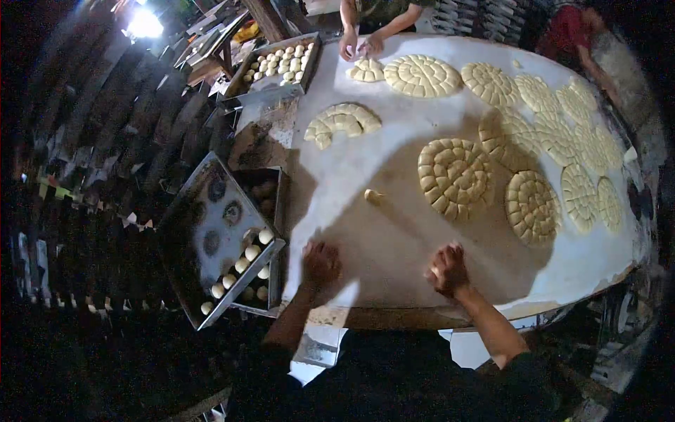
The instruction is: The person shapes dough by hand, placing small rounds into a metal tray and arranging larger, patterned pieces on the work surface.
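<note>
My left hand (321, 266) rests near the front edge of the pale table, its fingers curled in; whatever lies under or inside it is hidden. To the right, my right hand (448, 271) is also closed on the tabletop, and I cannot make out anything in its fingers. Between and beyond both hands lies a small piece of dough (374, 197). A large coil of scored dough (455, 177) sits ahead of my right hand, with another coil (533, 207) beside it. Farther off, dough segments form an open arc (343, 122).
Left of the table, a tilted metal tray (204, 243) holds several dough balls and overlaps another tray (281, 190). A tray of dough balls (308, 70) stands at the back. Across the table, another person's hands (360, 46) touch dough. A person in red (566, 35) is at far right.
</note>
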`<state>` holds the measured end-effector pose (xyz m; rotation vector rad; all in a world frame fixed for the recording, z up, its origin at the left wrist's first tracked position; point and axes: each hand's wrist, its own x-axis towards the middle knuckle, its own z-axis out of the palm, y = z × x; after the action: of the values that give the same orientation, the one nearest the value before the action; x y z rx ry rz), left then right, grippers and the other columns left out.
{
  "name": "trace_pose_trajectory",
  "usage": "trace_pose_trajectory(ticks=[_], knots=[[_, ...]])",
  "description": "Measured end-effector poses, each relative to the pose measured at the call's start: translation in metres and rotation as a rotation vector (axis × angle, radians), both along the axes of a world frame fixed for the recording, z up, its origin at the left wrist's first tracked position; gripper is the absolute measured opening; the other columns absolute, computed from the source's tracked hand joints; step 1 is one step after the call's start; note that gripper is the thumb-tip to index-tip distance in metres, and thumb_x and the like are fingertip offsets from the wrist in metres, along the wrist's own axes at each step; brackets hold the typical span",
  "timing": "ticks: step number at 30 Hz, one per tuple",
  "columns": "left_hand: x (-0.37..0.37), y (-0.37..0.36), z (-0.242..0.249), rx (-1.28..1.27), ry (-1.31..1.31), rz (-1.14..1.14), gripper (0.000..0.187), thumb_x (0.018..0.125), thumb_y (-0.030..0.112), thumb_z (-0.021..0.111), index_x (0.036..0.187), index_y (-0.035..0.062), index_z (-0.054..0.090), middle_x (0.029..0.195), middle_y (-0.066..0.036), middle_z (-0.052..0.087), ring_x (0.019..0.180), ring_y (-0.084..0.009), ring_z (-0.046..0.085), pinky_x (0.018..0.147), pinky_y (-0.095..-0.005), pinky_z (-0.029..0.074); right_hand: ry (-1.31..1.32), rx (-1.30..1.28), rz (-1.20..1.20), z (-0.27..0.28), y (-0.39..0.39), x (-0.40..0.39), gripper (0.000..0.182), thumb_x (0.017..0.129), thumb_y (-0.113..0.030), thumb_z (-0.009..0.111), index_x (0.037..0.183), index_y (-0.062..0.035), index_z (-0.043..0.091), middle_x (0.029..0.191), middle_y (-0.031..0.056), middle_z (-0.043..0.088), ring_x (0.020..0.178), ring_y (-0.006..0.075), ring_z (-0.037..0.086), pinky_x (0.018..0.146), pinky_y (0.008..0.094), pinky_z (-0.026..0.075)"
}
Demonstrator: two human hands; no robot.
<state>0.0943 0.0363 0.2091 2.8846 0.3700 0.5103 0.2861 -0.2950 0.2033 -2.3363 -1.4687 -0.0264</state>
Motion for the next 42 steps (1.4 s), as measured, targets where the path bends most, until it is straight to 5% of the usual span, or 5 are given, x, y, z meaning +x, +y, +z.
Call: trace_pose_trajectory(ticks=[21,23,25,32,42], knots=[[0.037,-0.06,-0.044,-0.214,0.047,0.131,0.023,0.094,0.024,0.053,0.112,0.0135,0.062,0.115,-0.014,0.06,0.104,-0.0311,0.054,0.1,-0.0418,0.041,0.101,0.185,0.211,-0.03,0.093,-0.018,0.02,0.085,-0.013,0.056,0.093,0.0046,0.056,0.095,0.0247,0.054,0.102,0.0437,0.052,0.105,0.0573,0.033],[-0.01,-0.054,-0.038,-0.07,-0.002,-0.045,0.025,0.097,0.026,0.05,0.115,0.0127,0.061,0.115,-0.014,0.06,0.102,-0.0297,0.054,0.097,-0.0404,0.044,0.192,0.179,0.369,-0.035,0.058,-0.01,0.019,0.084,-0.013,0.055,0.092,0.0044,0.056,0.095,0.0251,0.054,0.103,0.0444,0.052,0.106,0.0574,0.033],[-0.037,-0.009,-0.027,1.52,0.403,-0.009,0.024,0.093,0.022,0.055,0.112,0.0105,0.064,0.109,-0.014,0.061,0.101,-0.0302,0.055,0.091,-0.0432,0.047,0.154,0.152,0.267,-0.048,0.038,0.03,0.019,0.084,-0.013,0.054,0.092,0.004,0.055,0.095,0.0242,0.054,0.102,0.0441,0.052,0.107,0.0563,0.032],[0.063,-0.004,-0.064,-0.574,-0.043,0.225,0.03,0.09,0.019,0.056,0.114,0.0019,0.056,0.108,-0.016,0.061,0.106,-0.0305,0.056,0.093,-0.0424,0.045,0.077,0.275,-0.338,-0.006,0.156,0.02,0.011,0.088,-0.013,0.053,0.089,-0.0024,0.054,0.098,0.0168,0.057,0.091,0.0386,0.054,0.088,0.049,0.039],[-0.137,0.019,0.055,-0.824,0.134,-0.02,0.041,0.088,0.011,0.055,0.127,0.0007,0.051,0.121,-0.022,0.054,0.118,-0.0403,0.049,0.104,-0.0468,0.038,0.757,-0.311,-0.401,0.046,0.095,-0.006,0.024,0.092,-0.02,0.055,0.098,0.0007,0.065,0.096,0.0126,0.064,0.074,0.0205,0.064,0.067,0.0345,0.053]])
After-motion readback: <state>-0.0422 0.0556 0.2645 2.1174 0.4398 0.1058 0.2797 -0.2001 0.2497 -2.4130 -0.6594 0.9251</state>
